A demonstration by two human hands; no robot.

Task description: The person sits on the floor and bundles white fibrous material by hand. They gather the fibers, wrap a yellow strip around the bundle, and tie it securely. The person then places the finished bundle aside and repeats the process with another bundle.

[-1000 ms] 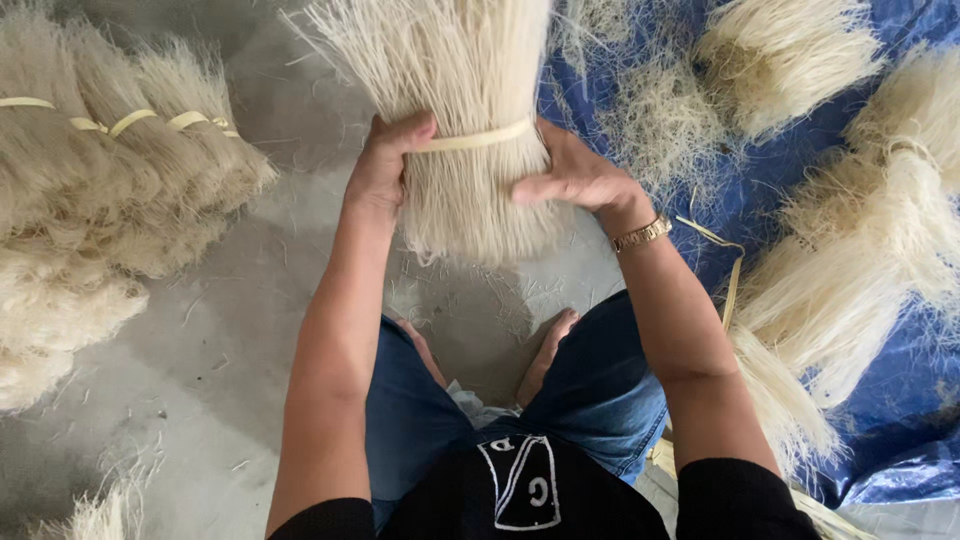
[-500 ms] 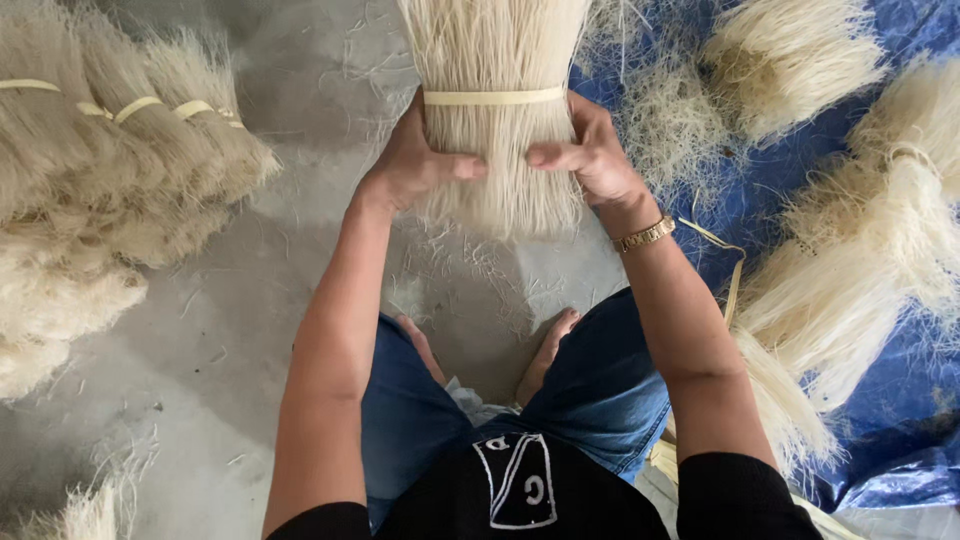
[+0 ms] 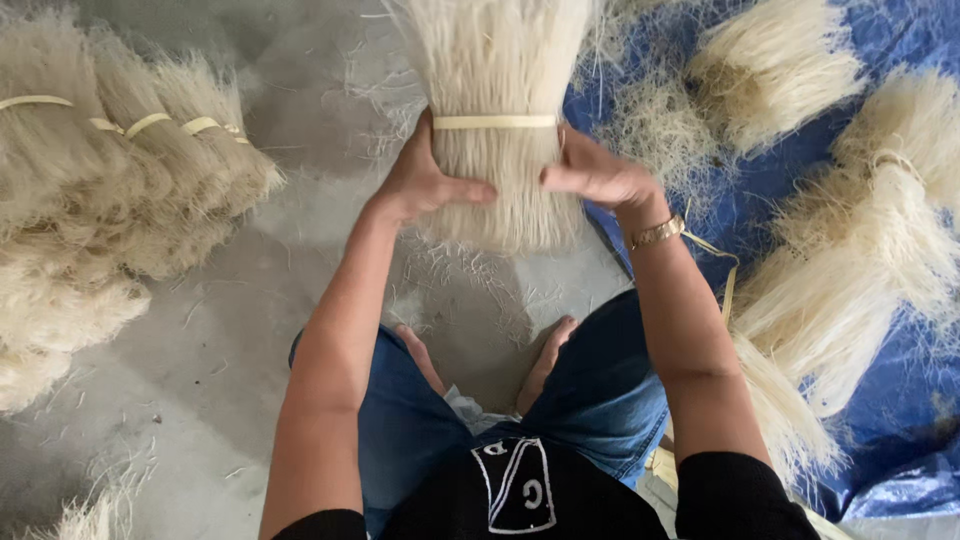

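Observation:
A thick bundle of pale, thin dried strands (image 3: 500,80) lies in front of me, tied round with a yellowish band (image 3: 495,122). My left hand (image 3: 425,180) grips its left side just below the band, thumb across the front. On the bundle's right side rests my right hand (image 3: 595,175), fingers curled around it; a gold bracelet (image 3: 655,232) sits on that wrist. The bundle's cut lower end (image 3: 510,225) hangs above the grey concrete floor (image 3: 230,330), between my knees.
Several tied bundles (image 3: 110,190) are stacked at the left. A blue tarp (image 3: 900,400) at the right carries more loose and tied bundles (image 3: 870,250). Broken strands litter the floor near my bare feet (image 3: 545,355).
The bundle has slid from near my body further forward and a little to the right. Both hands have kept their grip below the band.

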